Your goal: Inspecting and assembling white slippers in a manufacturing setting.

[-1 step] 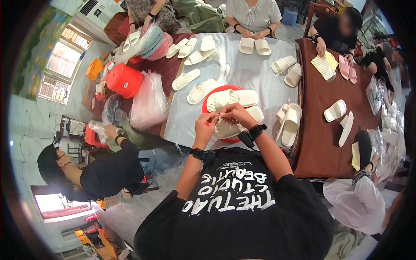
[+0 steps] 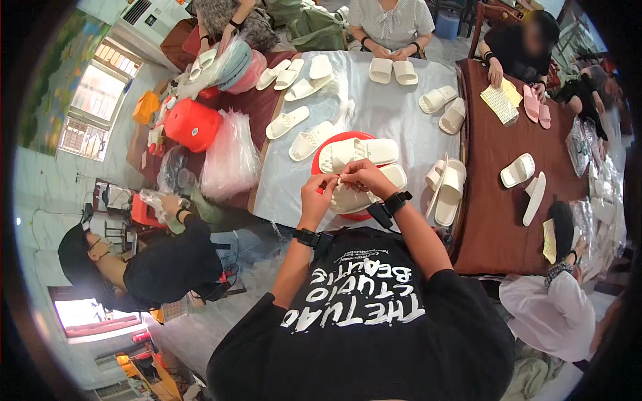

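Note:
Two cream slippers lie side by side on a red round surface (image 2: 317,160), which shows as a rim around them. The far slipper (image 2: 380,152) is in plain sight, while the near slipper (image 2: 396,175) is partly covered by my hands. Above it, my left hand (image 2: 322,190) and my right hand (image 2: 366,178) meet with fingertips pinched together. Whatever they pinch is too small to make out. A small red bit shows at the left fingers. To the right of my hands, another pair of cream slippers (image 2: 452,190) rests on the pale table cover (image 2: 388,110).
More cream slippers (image 2: 287,122) lie along the left and far table. Left stand a clear plastic bag pile (image 2: 231,157) and a red stool (image 2: 192,125). The brown table (image 2: 485,230) at right holds slippers and a pink pair (image 2: 535,107). Several people work around.

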`<state>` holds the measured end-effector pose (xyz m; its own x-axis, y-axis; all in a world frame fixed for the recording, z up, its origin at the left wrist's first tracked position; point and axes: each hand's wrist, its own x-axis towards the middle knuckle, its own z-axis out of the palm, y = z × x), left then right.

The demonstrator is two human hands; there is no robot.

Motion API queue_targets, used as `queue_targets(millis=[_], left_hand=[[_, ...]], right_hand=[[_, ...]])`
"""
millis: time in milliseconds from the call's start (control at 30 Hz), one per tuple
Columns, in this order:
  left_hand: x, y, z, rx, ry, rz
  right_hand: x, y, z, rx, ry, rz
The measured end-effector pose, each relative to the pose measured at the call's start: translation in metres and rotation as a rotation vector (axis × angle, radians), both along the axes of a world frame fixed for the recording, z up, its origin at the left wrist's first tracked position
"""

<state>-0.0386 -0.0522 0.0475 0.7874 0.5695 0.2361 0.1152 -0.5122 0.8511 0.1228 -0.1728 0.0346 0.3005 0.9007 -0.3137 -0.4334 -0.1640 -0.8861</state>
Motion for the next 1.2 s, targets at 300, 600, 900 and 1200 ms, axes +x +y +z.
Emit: queue_targets(millis=[300,600,900,1200], left_hand=[[0.006,-0.001,-0.002,-0.067,0.010,-0.009],[0.007,-0.004,0.001,-0.033,0.001,-0.010],[0.009,-0.003,0.000,-0.029,0.014,0.003],[0.008,-0.003,0.008,-0.008,0.018,0.014]], right_hand=[[0.003,-0.002,0.001,-0.021,-0.016,0.010],[0.005,-0.001,-0.001,-0.016,-0.001,0.025],[0.008,-0.001,-0.008,0.004,0.046,0.031],[0.008,0.001,-0.009,-0.002,0.065,0.034]])
